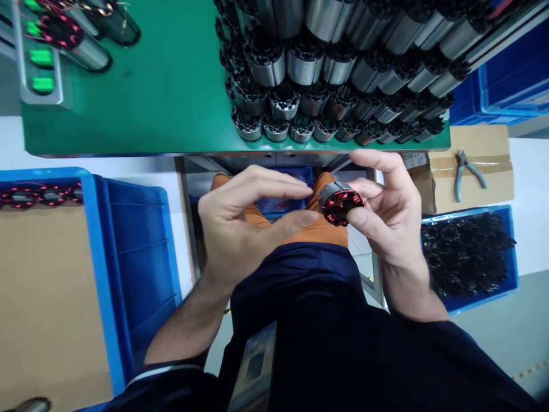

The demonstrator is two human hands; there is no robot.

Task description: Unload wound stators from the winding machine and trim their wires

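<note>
A motor stator (pixel 341 205), a short metal cylinder with red wire windings round its open end, is pinched between the thumb and fingers of my right hand (pixel 386 206). The wound end is tilted toward me. My left hand (pixel 253 220) is just left of the stator, thumb and fingers apart, with nothing between them. Its fingertips come close to the stator's side but do not seem to hold it. Both hands are above my lap, in front of the green table's near edge.
Rows of stacked metal stators (pixel 309 63) cover the right of the green table (pixel 171 86). A switch strip with green buttons (pixel 42 57) and wound stators stand left. A blue crate (pixel 141 257) is at left. Pliers (pixel 465 171) lie on a cardboard box (pixel 493 149), above a bin of black parts (pixel 467 254).
</note>
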